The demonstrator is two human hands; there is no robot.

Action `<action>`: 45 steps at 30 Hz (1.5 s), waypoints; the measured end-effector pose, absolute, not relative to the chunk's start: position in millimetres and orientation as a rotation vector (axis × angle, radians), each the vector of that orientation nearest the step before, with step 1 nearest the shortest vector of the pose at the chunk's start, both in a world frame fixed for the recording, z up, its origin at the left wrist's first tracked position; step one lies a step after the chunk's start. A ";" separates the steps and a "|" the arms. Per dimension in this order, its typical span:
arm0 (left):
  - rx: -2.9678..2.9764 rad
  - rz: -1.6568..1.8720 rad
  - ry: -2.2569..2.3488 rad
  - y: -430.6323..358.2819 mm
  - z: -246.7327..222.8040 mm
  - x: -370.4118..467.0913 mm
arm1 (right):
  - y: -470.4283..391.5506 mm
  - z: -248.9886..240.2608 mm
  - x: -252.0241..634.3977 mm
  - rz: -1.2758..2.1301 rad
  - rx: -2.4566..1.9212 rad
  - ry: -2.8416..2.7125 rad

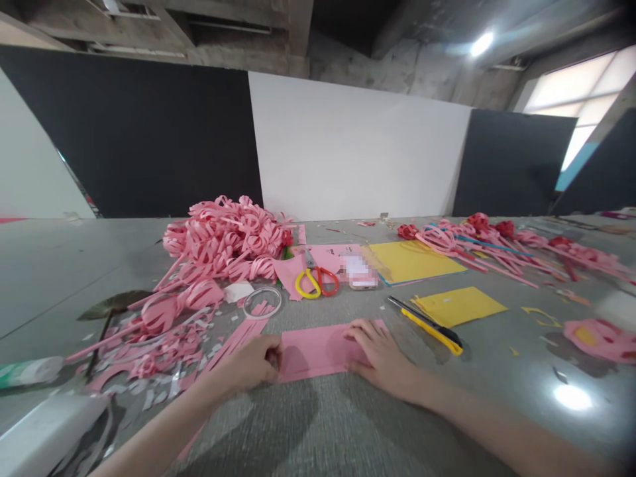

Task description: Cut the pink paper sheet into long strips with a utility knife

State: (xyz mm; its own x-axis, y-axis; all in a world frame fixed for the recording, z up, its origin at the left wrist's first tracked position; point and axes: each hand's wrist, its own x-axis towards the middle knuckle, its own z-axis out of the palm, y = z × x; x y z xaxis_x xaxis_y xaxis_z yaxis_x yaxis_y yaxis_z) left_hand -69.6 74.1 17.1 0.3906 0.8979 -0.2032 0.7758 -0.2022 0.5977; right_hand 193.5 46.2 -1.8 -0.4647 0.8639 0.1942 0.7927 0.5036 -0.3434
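Note:
A pink sheet of paper (pixel 313 351), rectangular and faintly creased along its length, lies on the grey table in front of me. My left hand (pixel 261 361) has its fingers curled in a pinch at the sheet's left edge. On the right end, my right hand (pixel 377 358) rests with fingers stretched out over the paper and the thumb near its lower edge. Beyond the sheet lie scissors (pixel 315 278) with one yellow and one red handle. A yellow utility knife (pixel 430 328) is to the right of my right hand. Pink strips (pixel 238 341) lie beside my left hand.
A large heap of pink looped paper flowers (pixel 228 238) stands at back left, with scraps and a tape roll (pixel 262 303) before it. A phone (pixel 360 271), yellow sheets (pixel 412 260) and a yellow piece (pixel 462 306) lie farther back. A glue bottle (pixel 34 372) is at left.

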 end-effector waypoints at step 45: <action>2.763 0.131 1.676 -4.1 39.5 0.5 | 43.4 1.4 188.0 0.284 -1.373 -2.369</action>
